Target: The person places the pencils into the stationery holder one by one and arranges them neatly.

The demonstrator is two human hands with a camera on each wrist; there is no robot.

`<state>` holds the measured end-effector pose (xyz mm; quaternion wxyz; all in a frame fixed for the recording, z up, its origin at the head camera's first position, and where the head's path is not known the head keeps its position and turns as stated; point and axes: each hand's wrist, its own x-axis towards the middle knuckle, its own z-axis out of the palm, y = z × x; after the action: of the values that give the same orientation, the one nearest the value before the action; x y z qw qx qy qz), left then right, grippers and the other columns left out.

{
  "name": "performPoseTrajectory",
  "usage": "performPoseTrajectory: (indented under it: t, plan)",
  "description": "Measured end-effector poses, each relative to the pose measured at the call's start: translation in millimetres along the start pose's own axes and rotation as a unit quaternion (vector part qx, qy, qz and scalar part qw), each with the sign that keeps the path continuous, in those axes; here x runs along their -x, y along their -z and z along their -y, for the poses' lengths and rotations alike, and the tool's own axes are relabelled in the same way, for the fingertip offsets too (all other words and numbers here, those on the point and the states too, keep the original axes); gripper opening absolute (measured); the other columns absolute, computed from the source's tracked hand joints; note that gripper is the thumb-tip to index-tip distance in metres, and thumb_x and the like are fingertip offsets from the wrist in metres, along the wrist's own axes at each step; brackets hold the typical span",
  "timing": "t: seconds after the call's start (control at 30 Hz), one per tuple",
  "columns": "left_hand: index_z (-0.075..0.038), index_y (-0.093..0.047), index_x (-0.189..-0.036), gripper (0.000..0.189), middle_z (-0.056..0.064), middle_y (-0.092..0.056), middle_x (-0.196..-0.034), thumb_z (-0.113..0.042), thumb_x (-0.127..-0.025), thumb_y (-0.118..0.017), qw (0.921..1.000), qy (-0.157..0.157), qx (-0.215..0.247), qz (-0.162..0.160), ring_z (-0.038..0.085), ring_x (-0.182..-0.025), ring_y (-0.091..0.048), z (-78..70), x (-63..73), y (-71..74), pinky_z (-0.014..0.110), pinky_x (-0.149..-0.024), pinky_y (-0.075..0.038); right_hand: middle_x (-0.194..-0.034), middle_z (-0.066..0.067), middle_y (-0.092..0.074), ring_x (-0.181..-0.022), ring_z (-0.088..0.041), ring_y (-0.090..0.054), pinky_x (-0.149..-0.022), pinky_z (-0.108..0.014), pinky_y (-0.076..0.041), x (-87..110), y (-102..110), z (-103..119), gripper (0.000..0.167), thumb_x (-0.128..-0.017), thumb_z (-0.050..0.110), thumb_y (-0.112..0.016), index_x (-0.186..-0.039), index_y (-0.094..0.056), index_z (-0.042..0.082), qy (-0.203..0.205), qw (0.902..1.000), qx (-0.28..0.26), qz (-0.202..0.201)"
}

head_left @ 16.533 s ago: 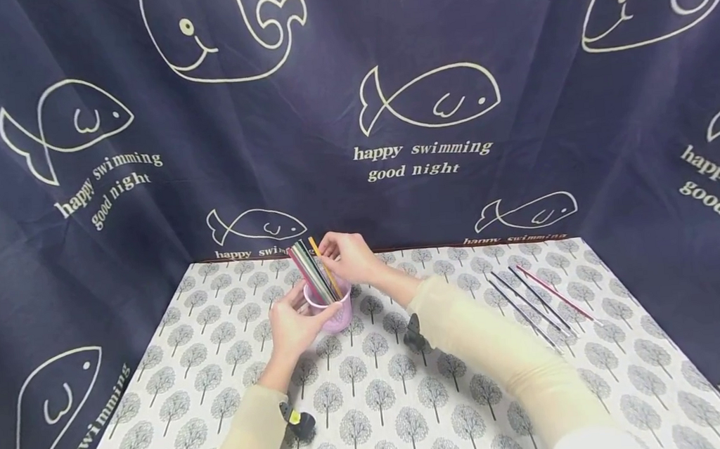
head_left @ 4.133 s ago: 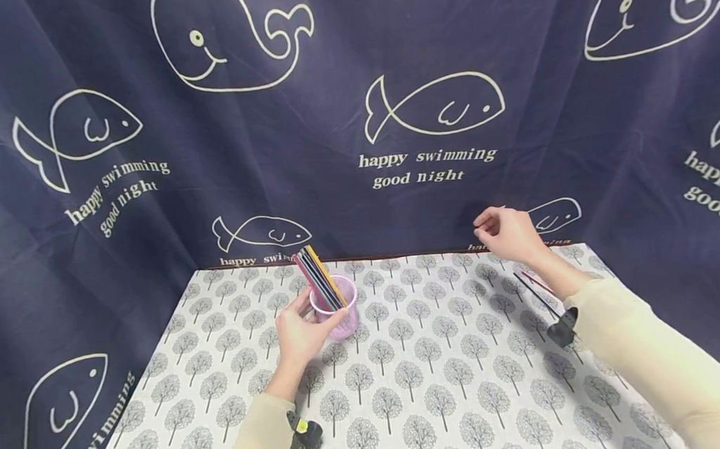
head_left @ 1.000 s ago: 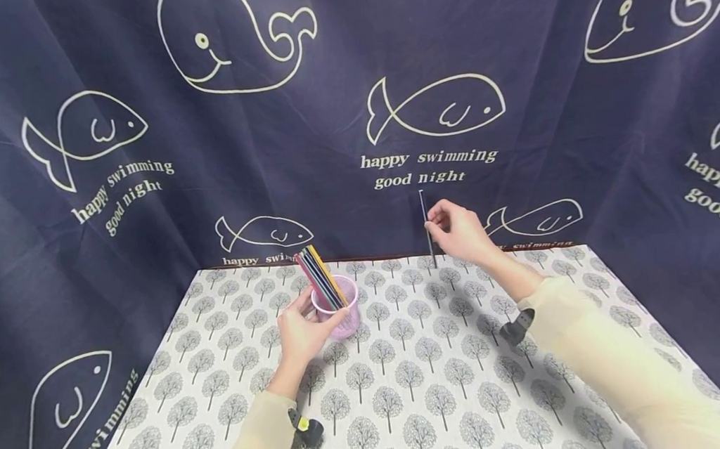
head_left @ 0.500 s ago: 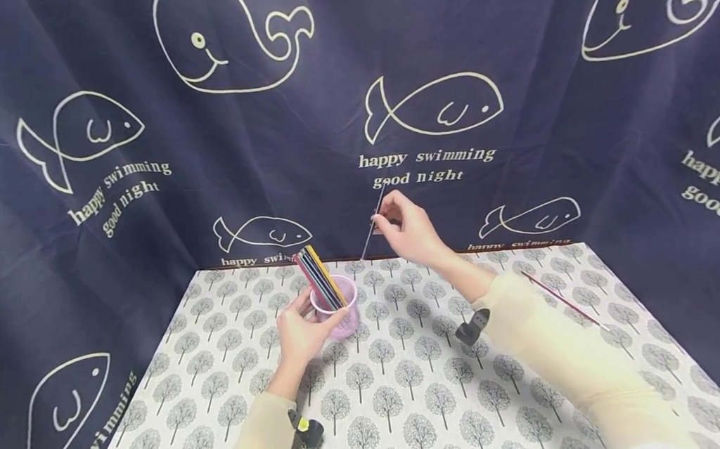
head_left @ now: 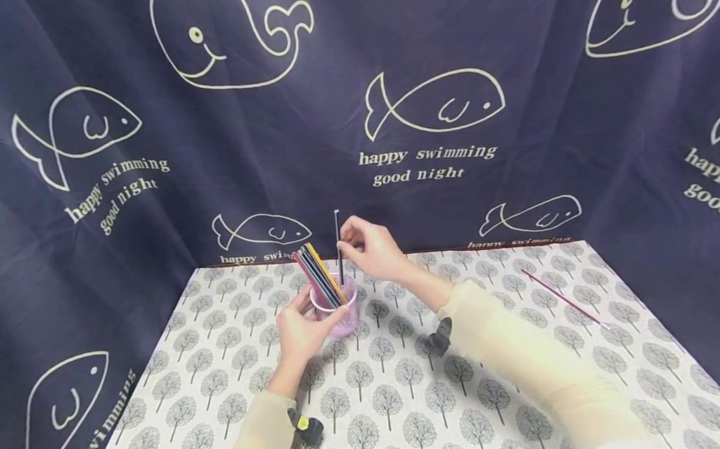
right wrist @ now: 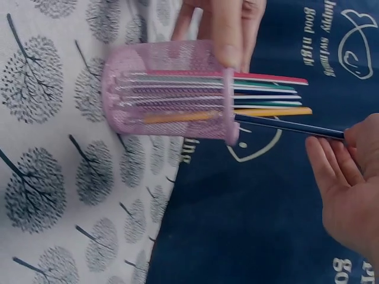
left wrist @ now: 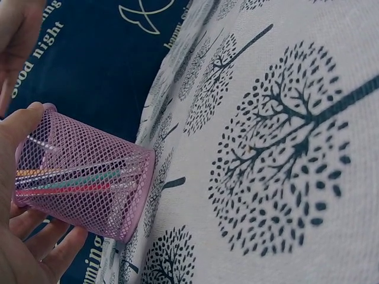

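Observation:
My left hand (head_left: 301,331) holds a pink mesh pencil cup (left wrist: 89,171) standing on the table, with its thumb at the rim and the other fingers around the side. Several colored pencils (head_left: 318,276), red, green, dark and yellow among them, lean to the left inside it. My right hand (head_left: 371,250) pinches a dark blue pencil (right wrist: 284,125) near its upper end. That pencil is nearly upright in the head view, its lower tip at the cup's mouth beside the yellow pencil. In the left wrist view, part of the right hand shows at the upper left.
One dark red pencil (head_left: 562,297) lies slanted on the right side of the table. The table is covered by a white cloth (head_left: 411,389) printed with grey trees. A dark blue curtain (head_left: 441,211) with fish drawings hangs right behind the table's back edge.
My right hand has carried the dark blue pencil leftward and down to the cup. Earlier, three pencils lay at the right; now one lies there. My left hand keeps its hold on the cup.

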<state>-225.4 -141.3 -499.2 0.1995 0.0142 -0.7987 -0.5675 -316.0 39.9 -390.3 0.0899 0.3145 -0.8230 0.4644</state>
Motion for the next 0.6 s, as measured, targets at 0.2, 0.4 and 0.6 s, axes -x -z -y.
performPoseTrajectory:
  t: [0.2, 0.4, 0.6]
  plan:
    - [-0.005, -0.069, -0.137, 0.077, 0.021, -0.077, -0.126, -0.027, -0.071, -0.101, 0.9999, -0.010, 0.003, 0.005, 0.036, -0.112, -0.078, -0.1, -0.5, 0.5, 0.038, -0.087, -0.070, -0.093, -0.010, -0.076, -0.086, -0.020, -0.076, -0.077, -0.020, -0.067, 3.4, -16, -6, 0.007, -0.099, 0.006, -0.072, -0.101, -0.066, 0.005, 0.006, 0.9974, 0.058, 0.041]
    - [-0.004, -0.069, -0.137, 0.077, 0.020, -0.077, -0.126, -0.027, -0.071, -0.102, 0.9998, -0.015, -0.013, -0.011, 0.035, -0.109, -0.079, 2.2, 0.1, 1.5, 0.037, -0.086, -0.070, -0.091, -0.010, -0.079, -0.083, -0.021, -0.077, -0.075, -0.023, -0.067, 6.6, -29, -6, 0.009, -0.097, 0.008, -0.075, -0.096, -0.067, 0.006, 0.009, 0.9926, 0.111, 0.047]
    - [-0.003, -0.070, -0.136, 0.075, 0.021, -0.078, -0.124, -0.027, -0.072, -0.101, 0.9993, -0.032, -0.013, -0.012, 0.035, -0.105, -0.080, 3.2, 0.4, 0.9, 0.038, -0.084, -0.071, -0.089, -0.009, -0.080, -0.080, -0.020, -0.077, -0.075, -0.025, -0.067, 7.4, -41, -7, 0.008, -0.096, 0.008, -0.077, -0.093, -0.070, 0.005, -0.003, 0.9892, 0.140, 0.041]
